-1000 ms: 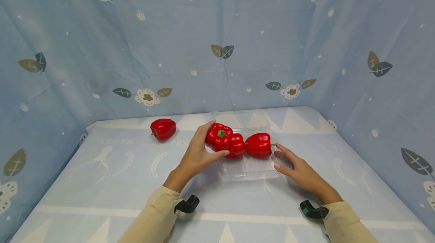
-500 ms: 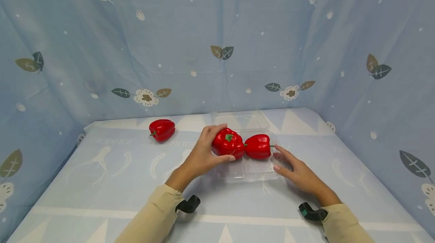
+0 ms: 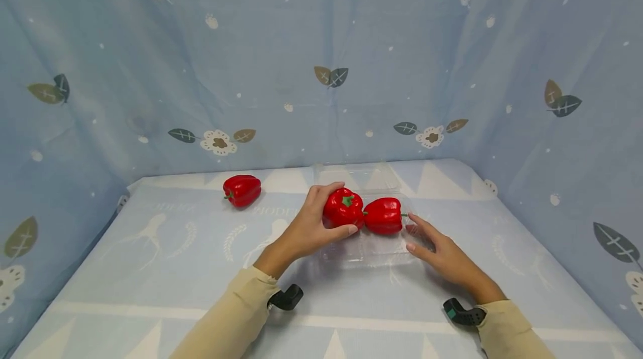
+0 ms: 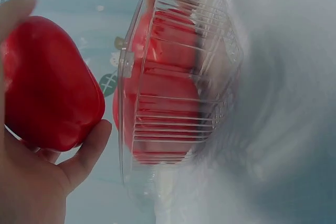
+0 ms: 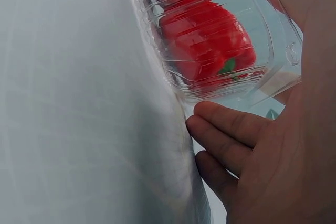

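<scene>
One red pepper (image 3: pixel 341 206), gripped by left hand (image 3: pixel 308 228), mostly hides boxed pepper (image 4: pixel 165 108); right hand (image 3: pixel 447 257) loosely spread.

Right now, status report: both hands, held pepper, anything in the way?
Left hand grips red pepper above clear container. Right hand at container's right end. Two peppers inside, one beneath held pepper.

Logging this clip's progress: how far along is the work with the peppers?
Done, it seems: two red peppers sit in the clear container. In hand: the left hand grips a third pepper above it. Remaining, probably: setting that one down, then the fourth pepper on the table; the lid is open.
</scene>
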A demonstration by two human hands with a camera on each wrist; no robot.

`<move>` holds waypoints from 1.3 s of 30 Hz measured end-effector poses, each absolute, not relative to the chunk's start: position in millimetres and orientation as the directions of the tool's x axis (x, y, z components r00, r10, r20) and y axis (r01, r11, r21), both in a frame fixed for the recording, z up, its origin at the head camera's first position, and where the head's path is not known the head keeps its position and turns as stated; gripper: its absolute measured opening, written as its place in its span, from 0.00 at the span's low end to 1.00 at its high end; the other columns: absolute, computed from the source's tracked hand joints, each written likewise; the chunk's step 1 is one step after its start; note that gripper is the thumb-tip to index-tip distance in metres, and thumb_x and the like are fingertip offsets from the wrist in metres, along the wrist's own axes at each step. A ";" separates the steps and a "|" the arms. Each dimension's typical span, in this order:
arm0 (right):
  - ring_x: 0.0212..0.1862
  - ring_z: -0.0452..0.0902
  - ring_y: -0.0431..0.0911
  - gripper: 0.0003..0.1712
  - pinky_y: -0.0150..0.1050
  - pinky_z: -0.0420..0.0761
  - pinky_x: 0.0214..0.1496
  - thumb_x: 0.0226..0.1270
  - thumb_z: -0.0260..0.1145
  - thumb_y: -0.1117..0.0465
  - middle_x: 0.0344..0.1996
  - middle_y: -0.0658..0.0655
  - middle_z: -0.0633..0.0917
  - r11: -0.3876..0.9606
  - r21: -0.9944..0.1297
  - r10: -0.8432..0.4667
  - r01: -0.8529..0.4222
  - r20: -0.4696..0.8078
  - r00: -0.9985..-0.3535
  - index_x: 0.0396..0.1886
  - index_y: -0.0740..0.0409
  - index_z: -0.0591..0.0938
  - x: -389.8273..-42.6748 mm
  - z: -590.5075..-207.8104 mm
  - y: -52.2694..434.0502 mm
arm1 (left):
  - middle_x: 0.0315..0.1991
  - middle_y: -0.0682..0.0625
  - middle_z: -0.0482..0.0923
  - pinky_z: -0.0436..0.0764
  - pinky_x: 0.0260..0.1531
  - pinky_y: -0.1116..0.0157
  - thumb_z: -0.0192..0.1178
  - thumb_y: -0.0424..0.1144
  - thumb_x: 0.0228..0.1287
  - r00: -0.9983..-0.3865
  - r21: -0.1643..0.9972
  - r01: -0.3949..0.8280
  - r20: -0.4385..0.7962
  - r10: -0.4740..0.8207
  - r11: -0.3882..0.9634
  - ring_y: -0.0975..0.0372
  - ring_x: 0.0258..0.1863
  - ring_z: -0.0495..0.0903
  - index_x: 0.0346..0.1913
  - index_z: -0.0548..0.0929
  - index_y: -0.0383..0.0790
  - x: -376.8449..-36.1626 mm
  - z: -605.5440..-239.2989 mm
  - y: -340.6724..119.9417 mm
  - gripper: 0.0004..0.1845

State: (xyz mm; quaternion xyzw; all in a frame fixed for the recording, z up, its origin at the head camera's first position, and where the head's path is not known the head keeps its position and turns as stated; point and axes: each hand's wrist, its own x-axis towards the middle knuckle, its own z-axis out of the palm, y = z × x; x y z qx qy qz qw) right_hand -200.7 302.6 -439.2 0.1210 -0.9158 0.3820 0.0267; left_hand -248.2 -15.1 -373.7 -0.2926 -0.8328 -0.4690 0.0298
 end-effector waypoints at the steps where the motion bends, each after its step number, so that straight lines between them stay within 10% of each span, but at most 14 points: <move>1: 0.67 0.63 0.58 0.41 0.68 0.60 0.62 0.67 0.61 0.46 0.63 0.59 0.73 0.677 -0.695 -0.202 -0.241 0.139 -0.969 0.75 0.42 0.55 -200.4 -438.9 302.7 | 0.56 0.56 0.62 0.81 0.46 0.61 0.69 0.55 0.50 -0.828 0.766 0.512 0.319 0.461 0.389 0.62 0.57 0.67 0.66 0.58 0.73 -247.7 -373.8 -14.6 0.42; 12: 0.67 0.63 0.58 0.41 0.68 0.60 0.62 0.66 0.61 0.45 0.64 0.58 0.73 0.683 -0.694 -0.197 -0.228 0.127 -0.972 0.75 0.39 0.54 -201.4 -438.5 301.8 | 0.56 0.56 0.60 0.78 0.49 0.62 0.55 0.43 0.55 -0.792 0.745 0.551 0.325 0.516 0.376 0.63 0.57 0.65 0.68 0.58 0.69 -249.6 -372.7 -5.7 0.36; 39: 0.67 0.64 0.58 0.41 0.67 0.61 0.62 0.66 0.62 0.45 0.63 0.58 0.73 0.674 -0.701 -0.195 -0.235 0.138 -0.971 0.75 0.41 0.56 -199.6 -439.9 303.9 | 0.47 0.58 0.67 0.80 0.36 0.68 0.64 0.52 0.45 -0.796 0.588 0.579 0.256 0.549 0.565 0.66 0.45 0.71 0.60 0.70 0.51 -241.2 -375.6 28.4 0.35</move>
